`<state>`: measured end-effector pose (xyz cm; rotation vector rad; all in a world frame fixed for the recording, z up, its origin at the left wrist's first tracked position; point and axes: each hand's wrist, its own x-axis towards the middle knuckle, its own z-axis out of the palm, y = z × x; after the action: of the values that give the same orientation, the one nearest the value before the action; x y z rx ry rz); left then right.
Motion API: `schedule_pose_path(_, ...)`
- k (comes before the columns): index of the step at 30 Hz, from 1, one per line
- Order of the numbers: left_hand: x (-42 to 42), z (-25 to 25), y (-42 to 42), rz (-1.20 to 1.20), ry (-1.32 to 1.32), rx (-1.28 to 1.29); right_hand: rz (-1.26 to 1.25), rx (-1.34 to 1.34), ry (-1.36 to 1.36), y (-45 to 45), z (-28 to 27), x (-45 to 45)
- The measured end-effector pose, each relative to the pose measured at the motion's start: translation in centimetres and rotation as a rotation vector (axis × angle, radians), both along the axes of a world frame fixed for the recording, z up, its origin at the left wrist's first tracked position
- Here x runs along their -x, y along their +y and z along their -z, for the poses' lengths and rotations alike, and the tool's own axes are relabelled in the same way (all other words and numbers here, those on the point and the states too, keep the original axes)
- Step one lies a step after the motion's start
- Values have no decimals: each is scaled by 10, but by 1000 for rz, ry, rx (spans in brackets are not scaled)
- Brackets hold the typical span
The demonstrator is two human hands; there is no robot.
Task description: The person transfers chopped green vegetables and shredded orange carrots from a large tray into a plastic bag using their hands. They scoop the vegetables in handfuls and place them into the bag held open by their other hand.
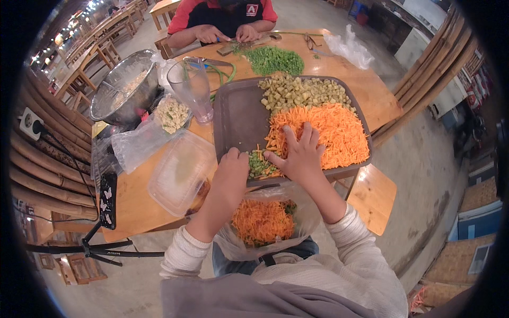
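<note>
On the table lies a dark rectangular tray (pixel 242 107) with shredded carrot (pixel 342 135), diced green-brown vegetable (pixel 306 92) and chopped green beans (pixel 260 163). My right hand (pixel 300 153) rests with spread fingers on the left part of the carrot, its thumb by the beans. My left hand (pixel 234 167) is at the tray's near rim, left of the beans, fingers bent; whether it grips the rim or anything else is hidden. Below the tray, at my lap, an open clear plastic bag (pixel 308 222) holds shredded carrot (pixel 262 222) with some greens.
Across the table (pixel 381 99), a person's hands (pixel 228 35) work at a board beside chopped greens (pixel 276 60). Left of the tray stand a clear pitcher (pixel 191 87), a metal bowl (pixel 103 97) and a plastic container (pixel 181 173). A phone (pixel 107 200) on a tripod stands at the left edge.
</note>
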<state>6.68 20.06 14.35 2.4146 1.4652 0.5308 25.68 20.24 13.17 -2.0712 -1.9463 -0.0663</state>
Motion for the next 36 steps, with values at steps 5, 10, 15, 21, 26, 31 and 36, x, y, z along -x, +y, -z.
schedule_pose_path(5, -4, -15, -2, 63, -127, -47, -131, -162, -42, 22, 19, -16)
schedule_pose_path(10, 6, -19, -13, 38, -267, -51, -323, -154, -29, 35, 11, -36)
schedule_pose_path(15, 19, -19, -21, 27, -312, -54, -403, -153, 267, 47, 0, -63)
schedule_pose_path(21, 24, -14, -22, 20, -318, -70, -398, -247, 593, 55, -21, -74)
schedule_pose_path(26, 23, -15, -24, 11, -378, -83, -419, -282, 776, 42, -48, -65)
schedule_pose_path(31, 27, -11, -26, -34, -461, -136, -624, 233, 996, -10, -61, -36)
schedule_pose_path(36, 33, -8, -24, -3, -434, -125, -1120, 528, 609, -50, -5, -2)
